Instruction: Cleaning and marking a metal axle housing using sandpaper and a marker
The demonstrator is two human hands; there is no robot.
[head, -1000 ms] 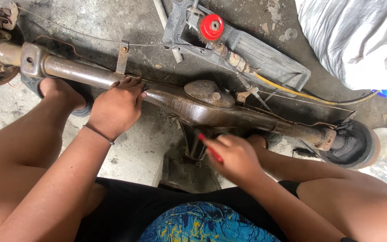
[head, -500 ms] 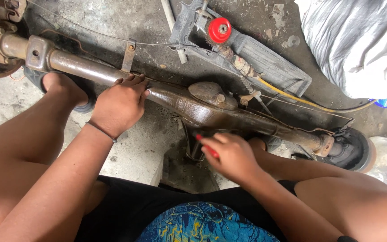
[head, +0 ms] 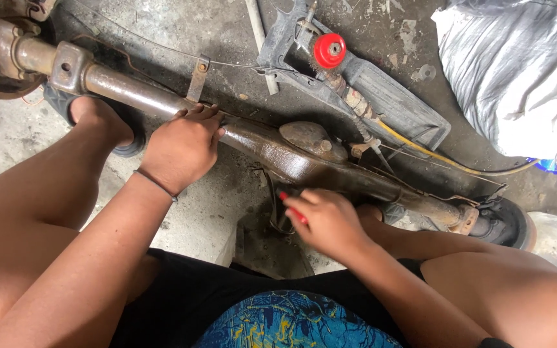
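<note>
Your left hand (head: 182,148) presses flat, steadying rusty axle housing (head: 278,154) on floor; right hand (head: 330,222) pinches red-handled tool (head: 293,209) beneath it.

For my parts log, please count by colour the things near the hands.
Brown, rusty: 1, the axle housing under the left hand.
Red: 2, the tool handle in the right hand and the round wheel.
Grey: 1, the flat tray.
Total: 4

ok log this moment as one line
left hand: pressing on rusty axle | right hand: gripping red-handled tool under axle | floor: red wire wheel
</note>
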